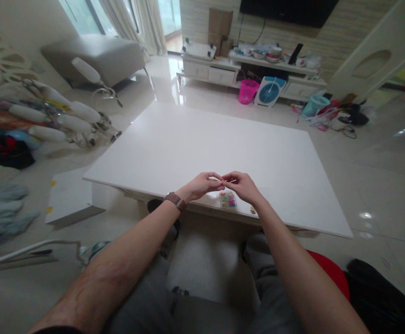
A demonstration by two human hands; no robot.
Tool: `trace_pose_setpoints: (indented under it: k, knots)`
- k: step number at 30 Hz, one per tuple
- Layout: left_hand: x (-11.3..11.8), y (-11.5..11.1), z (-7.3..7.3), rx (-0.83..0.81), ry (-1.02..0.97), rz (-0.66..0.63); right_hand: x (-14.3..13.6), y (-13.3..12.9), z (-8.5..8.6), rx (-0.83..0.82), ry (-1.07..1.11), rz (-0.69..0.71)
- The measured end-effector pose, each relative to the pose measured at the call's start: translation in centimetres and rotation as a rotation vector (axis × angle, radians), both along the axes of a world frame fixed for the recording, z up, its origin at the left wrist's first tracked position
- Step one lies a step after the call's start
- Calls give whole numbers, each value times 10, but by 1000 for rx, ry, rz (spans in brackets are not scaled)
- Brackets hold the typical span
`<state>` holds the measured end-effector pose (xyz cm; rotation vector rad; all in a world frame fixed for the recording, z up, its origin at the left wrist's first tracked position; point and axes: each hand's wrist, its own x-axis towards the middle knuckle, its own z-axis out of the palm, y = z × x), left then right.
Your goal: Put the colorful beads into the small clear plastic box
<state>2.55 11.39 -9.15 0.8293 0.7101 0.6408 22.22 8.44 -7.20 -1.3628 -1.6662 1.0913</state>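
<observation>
My left hand (204, 184) and my right hand (240, 184) meet fingertip to fingertip just above the near edge of the white table (202, 139). Between their pinched fingers shows a small orange piece (223, 182), too tiny for me to tell its kind. Both hands are closed on it, and parts of it are hidden by the fingers. Right below them on the table lies a clear divided box (228, 199) with small colourful pieces in its compartments. A small yellow and blue figure (252, 210) sits at the table edge under my right wrist.
Beyond the table, a pink basket (248, 91) and a blue box fan (271, 90) stand before a low white cabinet (219, 75). On the left are a grey bench (94, 58) and a white box (70, 197). A red round thing (329, 273) is beside my right leg.
</observation>
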Motion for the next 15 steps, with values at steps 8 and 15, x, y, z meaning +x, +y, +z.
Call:
trace_pose_setpoints:
  k: [8,15]
  knots:
    - [3,1,2,-50,14,2,2,1,0,-55,-12,11]
    - [2,-3,10,-16,78,-5,-1,0,0,-30,-52,-47]
